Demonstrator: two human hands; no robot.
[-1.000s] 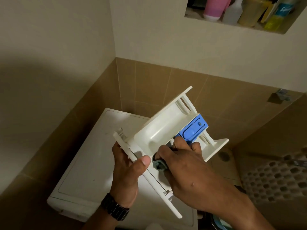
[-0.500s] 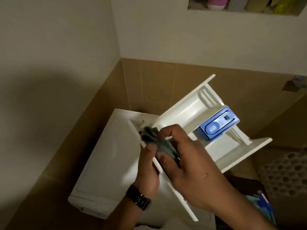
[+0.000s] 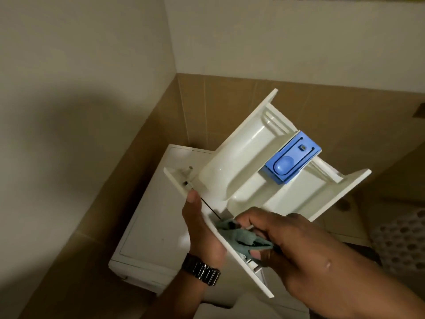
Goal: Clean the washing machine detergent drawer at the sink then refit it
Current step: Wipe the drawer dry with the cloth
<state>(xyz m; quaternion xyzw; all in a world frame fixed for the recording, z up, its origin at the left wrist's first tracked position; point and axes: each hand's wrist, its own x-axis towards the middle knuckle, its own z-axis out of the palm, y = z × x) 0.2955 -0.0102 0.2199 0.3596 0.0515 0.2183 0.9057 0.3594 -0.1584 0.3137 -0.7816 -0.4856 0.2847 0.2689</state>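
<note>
Drawer: white detergent drawer (image 3: 241, 164) held in the air above the washing machine (image 3: 156, 217), tilted, open side facing the camera, front panel toward the person.
Insert: blue softener cap (image 3: 292, 161) seated in the middle compartment.
Left hand (image 3: 202, 229): grips the front panel from behind, thumb on its edge; dark watch (image 3: 202, 271) on the wrist.
Right hand (image 3: 292, 245): fingers curled round a grey-green cloth (image 3: 241, 238), pressing it against the inner face of the front panel.
Surroundings: machine stands in a corner with tan tiles (image 3: 218, 107); perforated white basket (image 3: 404, 240) at right.
</note>
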